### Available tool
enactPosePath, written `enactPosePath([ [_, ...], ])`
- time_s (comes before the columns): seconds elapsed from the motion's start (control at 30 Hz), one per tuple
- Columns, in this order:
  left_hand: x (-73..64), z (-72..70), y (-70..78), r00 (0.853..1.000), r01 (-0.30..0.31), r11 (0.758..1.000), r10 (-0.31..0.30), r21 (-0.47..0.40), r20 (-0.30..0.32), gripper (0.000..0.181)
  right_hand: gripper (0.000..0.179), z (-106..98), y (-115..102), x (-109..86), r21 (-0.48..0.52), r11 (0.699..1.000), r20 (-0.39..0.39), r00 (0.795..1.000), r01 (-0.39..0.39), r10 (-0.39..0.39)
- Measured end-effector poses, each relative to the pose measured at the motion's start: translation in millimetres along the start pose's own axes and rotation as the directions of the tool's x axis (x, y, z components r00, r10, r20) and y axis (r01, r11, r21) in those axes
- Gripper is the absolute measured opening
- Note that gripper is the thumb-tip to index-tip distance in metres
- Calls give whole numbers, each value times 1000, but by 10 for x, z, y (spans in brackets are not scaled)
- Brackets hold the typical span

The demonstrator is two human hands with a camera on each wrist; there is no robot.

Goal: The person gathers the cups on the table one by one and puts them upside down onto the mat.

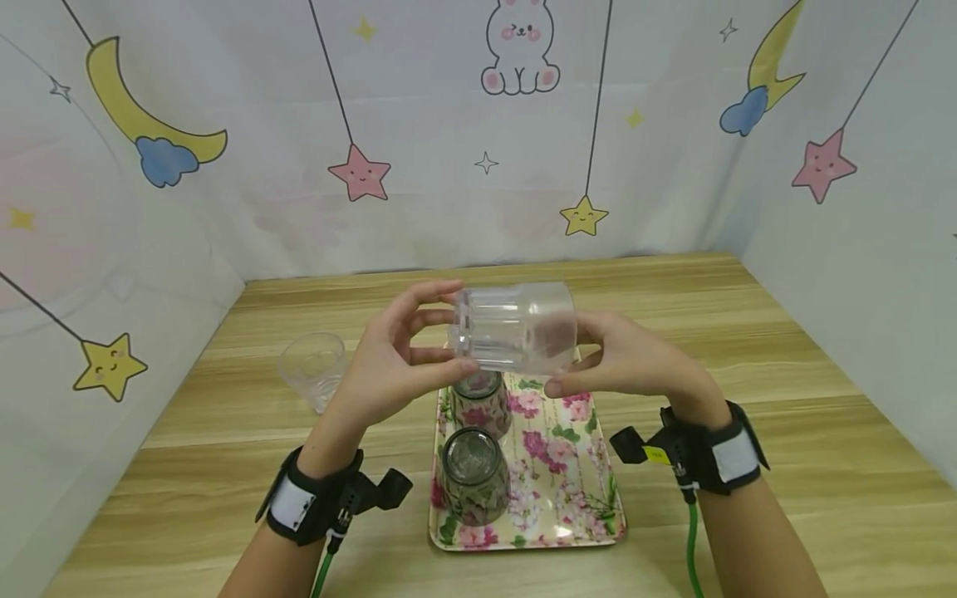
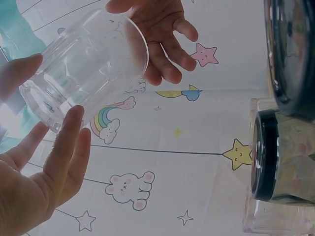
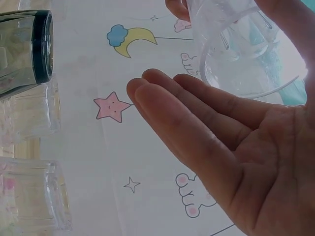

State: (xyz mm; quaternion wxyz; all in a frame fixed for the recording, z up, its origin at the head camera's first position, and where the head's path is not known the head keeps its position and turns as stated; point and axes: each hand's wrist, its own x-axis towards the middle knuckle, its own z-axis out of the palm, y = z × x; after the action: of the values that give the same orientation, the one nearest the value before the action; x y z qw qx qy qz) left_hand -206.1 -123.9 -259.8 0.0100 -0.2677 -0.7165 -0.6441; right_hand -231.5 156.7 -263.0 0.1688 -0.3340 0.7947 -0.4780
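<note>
My left hand (image 1: pixel 399 349) grips the base of a clear drinking glass (image 1: pixel 512 328), thumb on the near side and fingers behind. The glass lies on its side in the air above a floral tray (image 1: pixel 553 507), its mouth turned to the right. My right hand (image 1: pixel 635 353) is at the mouth, with its thumb low by the rim and its fingers behind. In the right wrist view those fingers (image 3: pixel 197 123) look nearly straight. On the tray, two dark-tinted glasses (image 1: pixel 476 477) stand upside down at its left side, the farther one partly hidden by my left hand.
Another clear glass (image 1: pixel 314 365) is on the wooden table (image 1: pixel 209 465), left of the tray. More clear glassware (image 3: pixel 34 196) shows beside a dark glass (image 3: pixel 22 51) in the right wrist view. Patterned cloth walls (image 1: pixel 449 224) enclose the table at the back and sides.
</note>
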Motion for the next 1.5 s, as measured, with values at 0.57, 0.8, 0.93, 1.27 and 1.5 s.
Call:
enactPosePath([
  [0.57, -12, 18, 19, 999, 36, 995, -37, 91, 4, 70, 76, 9, 16, -4, -40, 999, 36, 999, -21, 22],
  [0.8, -1, 26, 4, 999, 40, 995, -40, 90, 4, 69, 96, 7, -16, -23, -54, 998, -18, 1000, 18, -19],
  [0.93, -2, 35, -4, 999, 49, 994, -51, 94, 14, 69, 105, 2, -34, -14, -107, 991, -67, 994, 84, -91],
  [1.27, 6, 89, -59, 997, 46, 986, -56, 161, 60, 68, 102, 23, -103, -23, -216, 959, -108, 971, 186, -212],
  [1.5, 4, 135, -92, 990, 27, 983, -51, 182, 128, 69, 96, 50, -120, -29, -247, 951, -62, 977, 184, -205],
])
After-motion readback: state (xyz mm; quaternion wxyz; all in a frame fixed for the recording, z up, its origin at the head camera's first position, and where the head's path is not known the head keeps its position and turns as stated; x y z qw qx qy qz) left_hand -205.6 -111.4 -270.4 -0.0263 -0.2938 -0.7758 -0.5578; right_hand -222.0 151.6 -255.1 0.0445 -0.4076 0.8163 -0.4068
